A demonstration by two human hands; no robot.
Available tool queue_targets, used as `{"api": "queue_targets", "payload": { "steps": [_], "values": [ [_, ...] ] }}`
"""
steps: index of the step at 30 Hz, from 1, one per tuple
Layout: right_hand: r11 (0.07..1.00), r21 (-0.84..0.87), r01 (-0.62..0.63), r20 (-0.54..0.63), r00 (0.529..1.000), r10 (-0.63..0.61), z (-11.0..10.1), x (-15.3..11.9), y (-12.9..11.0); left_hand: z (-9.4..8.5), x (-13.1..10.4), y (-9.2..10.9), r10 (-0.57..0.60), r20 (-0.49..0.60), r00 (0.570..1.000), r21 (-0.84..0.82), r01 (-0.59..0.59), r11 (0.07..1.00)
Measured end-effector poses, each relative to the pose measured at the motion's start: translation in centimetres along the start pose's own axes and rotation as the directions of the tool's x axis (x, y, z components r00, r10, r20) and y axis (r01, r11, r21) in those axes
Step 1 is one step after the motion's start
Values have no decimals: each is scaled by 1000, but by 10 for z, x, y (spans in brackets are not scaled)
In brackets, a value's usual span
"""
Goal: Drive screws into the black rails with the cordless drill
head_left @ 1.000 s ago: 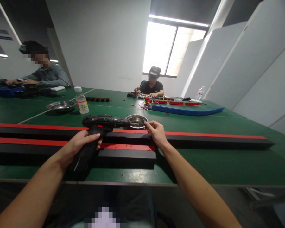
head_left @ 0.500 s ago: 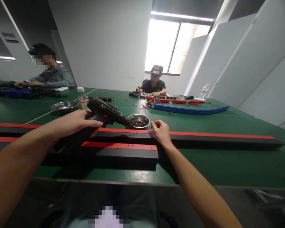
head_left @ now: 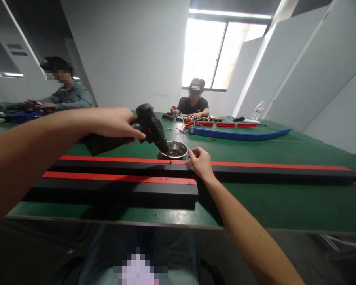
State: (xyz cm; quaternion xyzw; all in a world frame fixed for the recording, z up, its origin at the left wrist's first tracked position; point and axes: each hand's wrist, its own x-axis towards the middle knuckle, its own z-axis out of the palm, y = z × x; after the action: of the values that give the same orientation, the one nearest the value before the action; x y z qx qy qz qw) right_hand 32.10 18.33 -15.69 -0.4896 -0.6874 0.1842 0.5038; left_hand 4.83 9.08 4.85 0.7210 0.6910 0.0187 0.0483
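My left hand (head_left: 118,126) is wrapped round the grip of a black cordless drill (head_left: 151,126). The drill tilts nose down, its thin bit reaching the red top strip of the farther long black bar (head_left: 255,174). Behind the bit stands a small metal bowl (head_left: 182,147) with many small dark pieces in it, probably screws. My right hand (head_left: 201,162) is by the bowl's right rim and over the farther bar, thumb and fingers pinched together; whatever they hold is hidden. Nearer to me lies a second black bar (head_left: 166,194) with a red strip and several small holes.
A long blue strip (head_left: 240,134) lies across the green table (head_left: 273,211), near red parts (head_left: 225,125) and coloured wires. A plastic bottle (head_left: 258,111) stands at the back right. One person (head_left: 192,103) sits opposite, another person (head_left: 72,95) at the left.
My left hand has raised the drill and tipped it steeper, so its bit has come from beside the bowl down to the farther bar's red strip. My right hand has barely moved.
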Motion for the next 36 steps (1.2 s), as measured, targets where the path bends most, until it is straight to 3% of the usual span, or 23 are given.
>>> {"api": "queue_targets", "payload": {
  "steps": [2, 4, 9, 27, 36],
  "values": [
    [1000, -4, -5, 5, 1000, 5, -1, 0, -1, -4, 6, 18, 49, -104, 993, 237, -23, 971],
    [1000, -8, -11, 8, 1000, 11, -2, 0, -3, -1, 9, 36, 118, -216, 969, 367, -31, 930],
    [1000, -9, 5, 6, 1000, -5, -2, -1, -4, 12, 10, 61, 184, -345, 920, 423, -23, 906],
    [999, -29, 21, 33, 999, -20, 0, -1, -1, 8, 8, 69, 276, -334, 901, 522, -67, 850],
    [999, 33, -19, 23, 1000, 19, -1, 1, 1, 10, 7, 70, 241, -339, 909, 413, -86, 907]
  ]
}}
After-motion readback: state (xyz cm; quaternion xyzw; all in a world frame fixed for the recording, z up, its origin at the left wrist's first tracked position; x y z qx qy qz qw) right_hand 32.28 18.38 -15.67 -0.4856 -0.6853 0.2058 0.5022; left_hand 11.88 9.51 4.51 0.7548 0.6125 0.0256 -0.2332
